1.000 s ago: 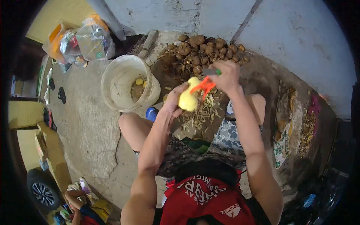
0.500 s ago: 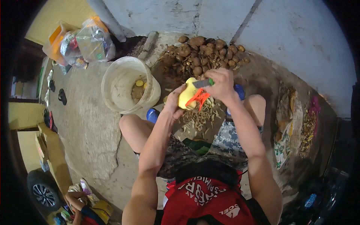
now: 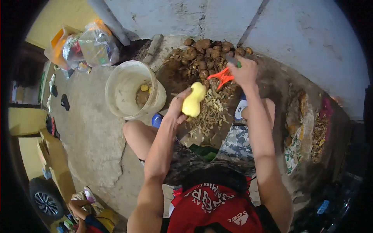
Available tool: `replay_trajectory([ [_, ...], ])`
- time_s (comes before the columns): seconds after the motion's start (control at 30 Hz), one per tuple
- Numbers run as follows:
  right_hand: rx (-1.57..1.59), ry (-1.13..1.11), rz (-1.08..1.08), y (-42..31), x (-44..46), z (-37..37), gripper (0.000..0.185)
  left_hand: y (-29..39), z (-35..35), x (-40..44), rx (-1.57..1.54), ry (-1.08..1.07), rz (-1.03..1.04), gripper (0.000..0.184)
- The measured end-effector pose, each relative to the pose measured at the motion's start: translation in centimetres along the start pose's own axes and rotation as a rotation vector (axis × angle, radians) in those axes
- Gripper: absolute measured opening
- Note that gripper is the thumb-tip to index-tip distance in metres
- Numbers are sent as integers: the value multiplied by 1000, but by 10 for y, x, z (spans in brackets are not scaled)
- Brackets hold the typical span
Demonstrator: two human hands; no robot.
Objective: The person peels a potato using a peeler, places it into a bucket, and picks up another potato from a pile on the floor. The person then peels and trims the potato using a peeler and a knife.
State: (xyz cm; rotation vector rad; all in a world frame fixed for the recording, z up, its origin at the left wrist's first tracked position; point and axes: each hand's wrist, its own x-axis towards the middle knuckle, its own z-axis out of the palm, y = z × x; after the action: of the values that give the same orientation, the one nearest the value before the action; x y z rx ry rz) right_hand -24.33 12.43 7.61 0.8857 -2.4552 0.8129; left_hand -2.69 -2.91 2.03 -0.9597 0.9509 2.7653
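Observation:
My left hand (image 3: 178,106) is closed around a peeled yellow potato (image 3: 194,100), a long one with a narrowed waist. My right hand (image 3: 246,72), farther forward and to the right, grips an orange peeler (image 3: 222,77). A knife (image 3: 233,60) with a green part at its handle sticks out of the same hand. The peeler is apart from the potato. Beneath both hands, a heap of pale peelings (image 3: 210,114) covers the floor between my feet. Unpeeled brown potatoes (image 3: 202,58) are piled against the wall ahead.
A white bucket (image 3: 115,101) with a few peeled potatoes (image 3: 144,87) inside stands left of my left hand. Filled plastic bags (image 3: 99,46) sit by the wall at upper left. An open sack (image 3: 307,128) lies at right. Another person's arm (image 3: 79,209) shows at lower left.
My right hand has moved forward and right, taking the peeler and knife away from the potato. My left hand still holds the potato, now tilted a little differently.

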Motion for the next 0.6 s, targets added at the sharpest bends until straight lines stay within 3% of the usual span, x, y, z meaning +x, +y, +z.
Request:
replay_trajectory([
  [0.07,196,-246,-46,-30,-14,-8,29,0,-6,12,-70,19,29,43],
  [0.1,202,-248,-47,-41,-22,-5,29,4,-5,11,-60,9,-3,43],
  [0.17,321,-268,-342,-53,-36,1,28,4,7,5,-96,26,16,42],
  [0.27,307,-216,-311,-52,-29,2,29,6,15,-2,-147,94,-17,40],
  [0.33,201,-224,-278,-28,-14,3,33,9,3,-10,185,-138,-20,40],
  [0.37,106,-195,-177,-14,-7,7,38,9,2,-15,258,-129,-11,44],
  [0.47,-20,-186,19,-3,-2,8,45,4,19,-23,69,-5,-7,47],
  [0.53,-52,-203,106,-8,-1,5,47,9,21,-25,57,-89,28,46],
  [0.6,154,-331,126,-23,-10,1,44,7,12,-13,2,19,33,43],
])
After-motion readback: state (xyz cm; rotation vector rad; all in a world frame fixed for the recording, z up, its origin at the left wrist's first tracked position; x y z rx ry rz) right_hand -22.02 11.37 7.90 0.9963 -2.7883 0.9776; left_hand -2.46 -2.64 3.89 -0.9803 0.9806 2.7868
